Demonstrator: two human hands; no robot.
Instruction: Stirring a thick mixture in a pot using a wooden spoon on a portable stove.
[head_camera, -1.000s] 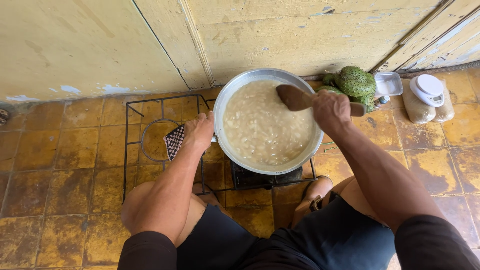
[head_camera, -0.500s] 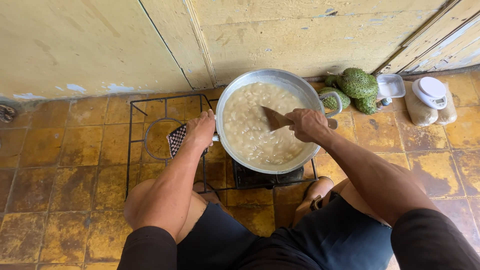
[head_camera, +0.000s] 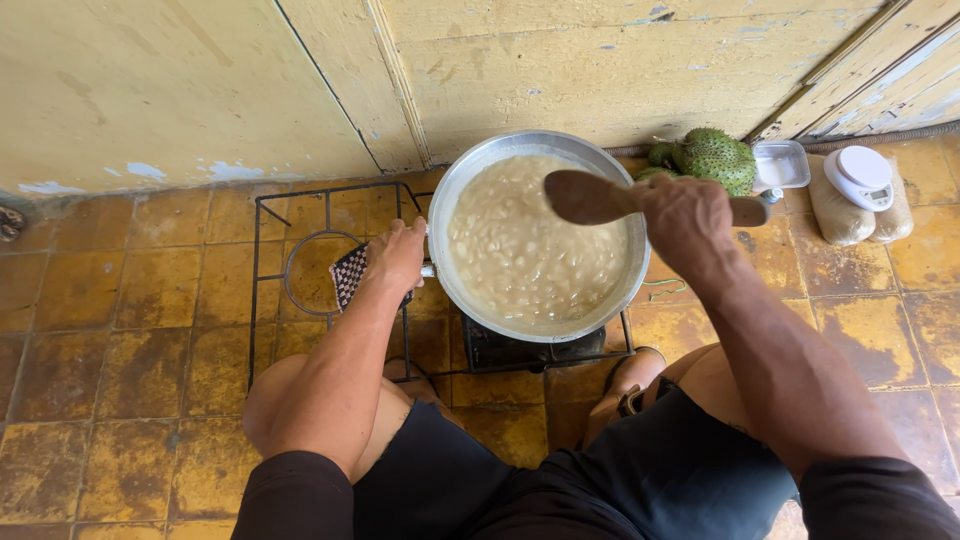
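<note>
1. L hand (head_camera: 395, 262): fingers clamped on checkered cloth (head_camera: 348, 277) at the pot (head_camera: 470, 175) handle.
2. R hand (head_camera: 685, 215): fingers clamped on wooden spoon (head_camera: 590, 198), held above the pale chunky mix (head_camera: 520, 260).
3. Pot sits on wire burner stand (head_camera: 270, 215), tiled floor (head_camera: 120, 300).
4. Green spiky fruit (head_camera: 715, 155) just beside pot, by wall.

The metal pot (head_camera: 540, 235) is round, wide and shallow, with a bright rim. It sits upright on a black wire stove frame (head_camera: 300, 205), over the right-hand burner. It is nearly full of pale, cloudy liquid with whitish lumps. The wooden spoon (head_camera: 600, 198) is brown with a broad oval blade, held level above the contents, handle pointing right.
</note>
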